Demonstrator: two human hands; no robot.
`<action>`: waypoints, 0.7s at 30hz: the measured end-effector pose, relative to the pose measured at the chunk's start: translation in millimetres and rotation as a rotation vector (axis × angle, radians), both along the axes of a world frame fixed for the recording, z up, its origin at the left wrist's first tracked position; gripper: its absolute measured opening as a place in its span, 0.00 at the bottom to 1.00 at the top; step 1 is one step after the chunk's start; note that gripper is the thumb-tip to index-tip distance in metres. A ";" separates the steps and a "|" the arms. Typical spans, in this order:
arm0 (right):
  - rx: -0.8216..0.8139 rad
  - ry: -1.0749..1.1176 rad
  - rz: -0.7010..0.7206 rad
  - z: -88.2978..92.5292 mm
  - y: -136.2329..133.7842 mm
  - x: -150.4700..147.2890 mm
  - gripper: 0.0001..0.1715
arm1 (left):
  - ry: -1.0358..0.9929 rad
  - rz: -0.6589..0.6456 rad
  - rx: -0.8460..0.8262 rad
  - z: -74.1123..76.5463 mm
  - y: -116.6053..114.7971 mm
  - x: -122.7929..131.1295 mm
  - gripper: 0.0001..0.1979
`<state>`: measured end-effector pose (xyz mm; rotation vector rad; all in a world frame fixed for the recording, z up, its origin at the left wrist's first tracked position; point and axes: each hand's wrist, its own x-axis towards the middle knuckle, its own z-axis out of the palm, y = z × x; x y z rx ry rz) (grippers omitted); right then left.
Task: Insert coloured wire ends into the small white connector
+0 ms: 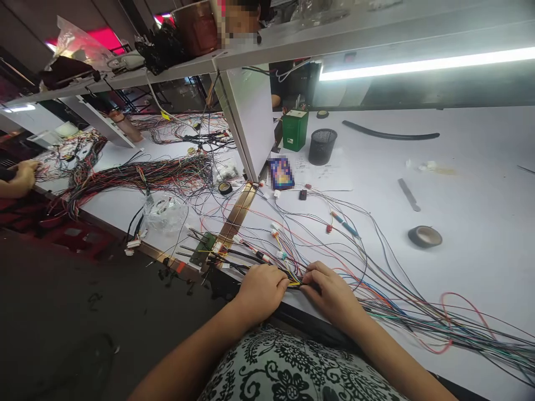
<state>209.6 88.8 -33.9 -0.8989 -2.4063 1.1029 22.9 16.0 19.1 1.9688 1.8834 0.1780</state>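
Near the table's front edge, my left hand (261, 288) is closed around a bundle of wires, its thumb toward the right. Just to its right, my right hand (332, 292) pinches the same wire bundle (295, 283), where yellow and dark strands show between the hands. The wires run left to a green board (203, 248) with pins and a white connector (218, 248). Further wires (438, 328) trail off to the right. White connectors (275, 230) and a red connector (329, 229) lie on loose leads beyond my hands. My fingertips partly hide the gripped strands.
A black tape roll (425, 236), a metal strip (408, 195), a green box (295, 130) and a mesh cup (322, 146) stand or lie farther back. Left lies a large wire pile (142, 175) and a plastic bag (165, 213). Another person's hand (25, 175) is at far left.
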 end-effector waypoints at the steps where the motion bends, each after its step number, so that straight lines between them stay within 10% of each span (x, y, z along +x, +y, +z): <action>1: 0.004 -0.002 -0.001 0.2 -0.4 -0.1 0.02 | -0.016 -0.006 -0.013 0.3 3.3 1.4 0.12; 12: 0.019 0.016 -0.013 -0.1 -1.8 -0.5 0.02 | -0.027 -0.018 0.063 -1.4 8.2 12.8 0.08; 21: 0.067 0.017 -0.007 -2.5 -2.5 -1.4 0.04 | 0.189 -0.268 0.117 10.8 7.6 6.5 0.08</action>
